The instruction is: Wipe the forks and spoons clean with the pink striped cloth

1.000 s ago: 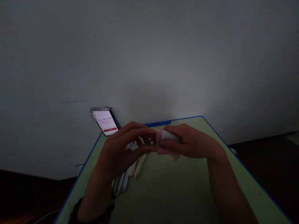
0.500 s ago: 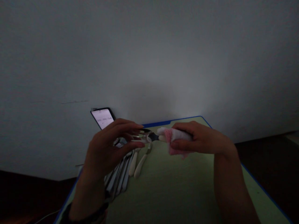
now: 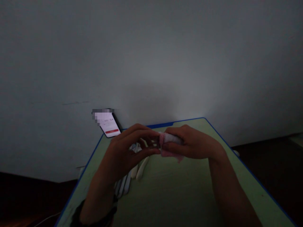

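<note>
My right hand (image 3: 189,143) grips a folded pink-and-white cloth (image 3: 171,138), wrapped around the handle of a small piece of cutlery that looks like a fork. Thumb and fingers of my left hand (image 3: 132,145) close around the fork's metal head (image 3: 155,144), right against the cloth's left edge. Most of the fork is hidden by fingers and cloth. Below my left hand, two cream-handled pieces of cutlery (image 3: 141,170) lie on the table. Several metal handles (image 3: 124,184) lie side by side to their left, partly covered by my left wrist.
A phone (image 3: 109,123) with a lit screen rests at the table's back left corner, near the wall (image 3: 151,63). The pale green table (image 3: 170,189) has a blue edge. A thin white cable (image 3: 48,217) runs at the lower left.
My hands have come together: the left moved right and the right moved slightly left with the cloth. The metal neck seen between them is now covered. More of the phone shows.
</note>
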### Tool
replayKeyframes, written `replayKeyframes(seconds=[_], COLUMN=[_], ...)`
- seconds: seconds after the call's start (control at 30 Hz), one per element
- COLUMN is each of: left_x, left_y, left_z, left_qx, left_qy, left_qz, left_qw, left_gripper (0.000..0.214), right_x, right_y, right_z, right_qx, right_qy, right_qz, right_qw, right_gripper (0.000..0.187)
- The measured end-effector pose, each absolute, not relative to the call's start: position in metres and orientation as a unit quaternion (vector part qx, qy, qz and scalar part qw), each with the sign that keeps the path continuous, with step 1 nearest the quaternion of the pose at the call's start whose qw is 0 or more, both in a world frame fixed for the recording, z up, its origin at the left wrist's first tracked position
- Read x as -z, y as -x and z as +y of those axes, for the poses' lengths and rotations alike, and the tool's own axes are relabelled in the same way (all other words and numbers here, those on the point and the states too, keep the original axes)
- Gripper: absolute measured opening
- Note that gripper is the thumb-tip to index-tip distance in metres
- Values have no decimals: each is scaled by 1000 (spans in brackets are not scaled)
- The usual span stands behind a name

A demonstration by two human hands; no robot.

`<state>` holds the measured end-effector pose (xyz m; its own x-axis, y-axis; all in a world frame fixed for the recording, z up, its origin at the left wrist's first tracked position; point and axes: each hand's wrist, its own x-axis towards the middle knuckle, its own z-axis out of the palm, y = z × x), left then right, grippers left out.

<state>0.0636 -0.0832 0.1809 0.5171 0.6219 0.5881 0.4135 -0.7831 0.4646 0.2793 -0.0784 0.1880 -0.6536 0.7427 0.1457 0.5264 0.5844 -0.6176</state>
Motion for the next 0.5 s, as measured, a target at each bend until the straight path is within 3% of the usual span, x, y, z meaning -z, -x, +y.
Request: replayKeyframes(seconds=[0.5], left_x=[-176], left_y=[-51], left_z=[-78], left_qx=[-379], left_qy=[-857], left_qz=[330], left_qw=[113], left_gripper=[28], right_x=[-183], right_y=[-291], right_z=[-73], right_qx=[-331], right_qy=[371], right_qz=[-848], right_qw=[182], right_gripper=[37])
